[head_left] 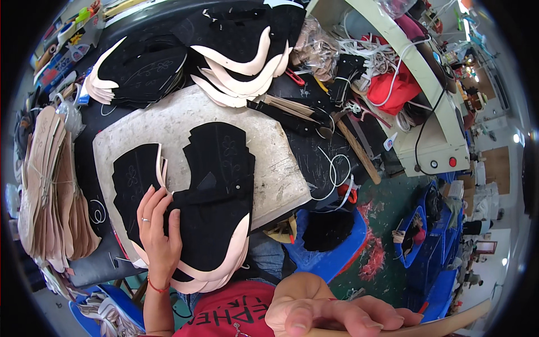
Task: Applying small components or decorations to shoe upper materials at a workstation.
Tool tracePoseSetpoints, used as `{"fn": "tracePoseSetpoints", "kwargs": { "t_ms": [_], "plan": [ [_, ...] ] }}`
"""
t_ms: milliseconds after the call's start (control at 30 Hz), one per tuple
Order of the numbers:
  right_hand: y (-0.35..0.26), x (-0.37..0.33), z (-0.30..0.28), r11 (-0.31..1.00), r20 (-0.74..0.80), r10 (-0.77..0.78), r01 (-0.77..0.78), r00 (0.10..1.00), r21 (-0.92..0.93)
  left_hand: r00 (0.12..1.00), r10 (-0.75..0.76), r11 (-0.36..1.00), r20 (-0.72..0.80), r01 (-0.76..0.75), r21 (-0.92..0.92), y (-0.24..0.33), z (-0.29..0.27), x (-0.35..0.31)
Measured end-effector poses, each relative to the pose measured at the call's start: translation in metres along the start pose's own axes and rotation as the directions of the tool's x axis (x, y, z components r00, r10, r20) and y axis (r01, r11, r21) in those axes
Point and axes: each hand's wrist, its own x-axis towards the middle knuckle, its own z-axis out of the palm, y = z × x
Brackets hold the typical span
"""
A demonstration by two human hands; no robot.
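Pressing Black Cut Pieces on a Stone Slab

Resting flat in the lower left of the frame, the left hand (pixel 158 230) is lying with fingers spread apart on a stack of black cut pieces with pale pink edges (pixel 216 224), clamping on nothing. That stack is sitting at the lower centre, partly on the pale stone slab (pixel 269 151) and partly hanging over its near edge. A second, smaller black piece (pixel 132 180) is lying just left of the stack, touching the fingertips of the same hand.

At the bottom right of the frame, the right hand (pixel 331 314) is closing its fingers together on a long tan strip (pixel 449 324), which is running off toward the right edge.

The slab is sitting on a dark table (pixel 314 151). More black and pink pieces (pixel 224 50) are lying piled at the upper centre, and a stack of tan leather pieces (pixel 48 185) is leaning at the left edge. A wooden-handled hammer (pixel 351 146) is lying right of the slab, near a loop of white cord (pixel 334 174). A blue bin (pixel 331 241) is standing below the table, right of centre.
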Motion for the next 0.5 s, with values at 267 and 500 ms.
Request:
{"fn": "tracePoseSetpoints", "kwargs": {
  "t_ms": [267,500],
  "plan": [
    [0.017,-0.006,0.011,0.974,0.07,0.174,-0.182,0.982,0.135,0.996,0.009,0.987,-0.093,-0.024,-0.162,-0.005,0.002,0.003],
    [0.029,-0.013,0.02,0.931,0.112,0.283,-0.301,0.952,0.206,0.989,-0.068,0.949,-0.131,0.023,-0.315,-0.014,-0.003,-0.003]
  ]
}}
